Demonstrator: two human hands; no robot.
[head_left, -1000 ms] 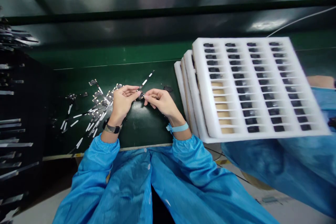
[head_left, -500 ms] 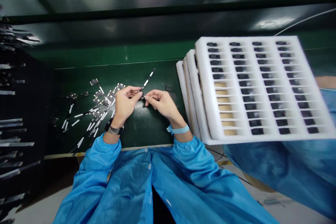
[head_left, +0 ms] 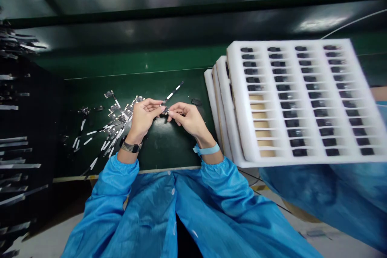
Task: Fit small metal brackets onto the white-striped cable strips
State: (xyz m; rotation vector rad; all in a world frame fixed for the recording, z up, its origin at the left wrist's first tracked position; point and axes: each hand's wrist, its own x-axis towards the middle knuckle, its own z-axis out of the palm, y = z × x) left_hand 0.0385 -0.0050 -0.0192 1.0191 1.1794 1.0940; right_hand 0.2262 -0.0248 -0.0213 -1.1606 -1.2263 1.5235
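Observation:
My left hand (head_left: 143, 117) and my right hand (head_left: 187, 119) meet over the dark green table (head_left: 163, 145), fingers pinched together on one small flex cable part (head_left: 169, 98). Its thin black-and-white strip sticks up and away from my fingertips. A watch sits on my left wrist and a blue band on my right. Left of my left hand lies a loose pile of similar flex cable parts (head_left: 111, 127).
A stack of white foam trays (head_left: 238, 100) stands at the right, the top one with rows of slots, most holding small dark parts. A blue-sleeved co-worker (head_left: 332, 197) is at the right. Dark racks with strips (head_left: 15, 145) line the left.
My hands stay pinched on the part with only slight finger shifts. The view has drifted a little, so the trays sit slightly further right.

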